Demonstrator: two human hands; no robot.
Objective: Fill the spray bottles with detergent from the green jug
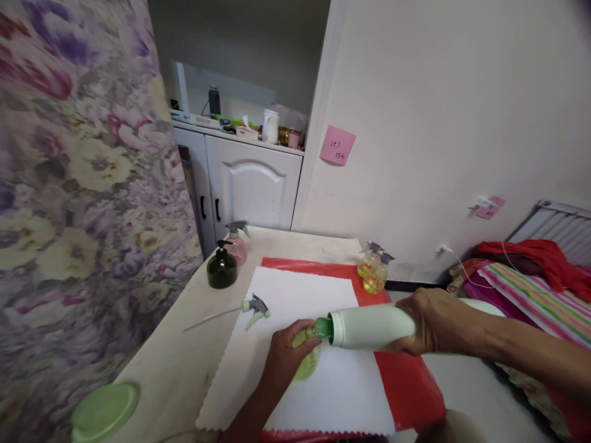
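My right hand (422,323) is wrapped round a large pale green bottle (369,327), tipped nearly level with its open mouth to the left. Between that mouth and a small yellow-green bottle (308,363) sits something green and glossy (323,328); I cannot tell whether it is liquid or a spout. My left hand (293,344) is closed round the small bottle's neck, over the white sheet. A loose grey and green spray trigger (255,309) lies to the left, its thin tube pointing away.
Beneath the white sheet (295,295) lies a red sheet (406,387) on the table. A dark green pump bottle (222,269) and a pink spray bottle (237,247) stand back left; two yellow spray bottles (374,277) back right. A green lid-like disc (105,411) lies front left.
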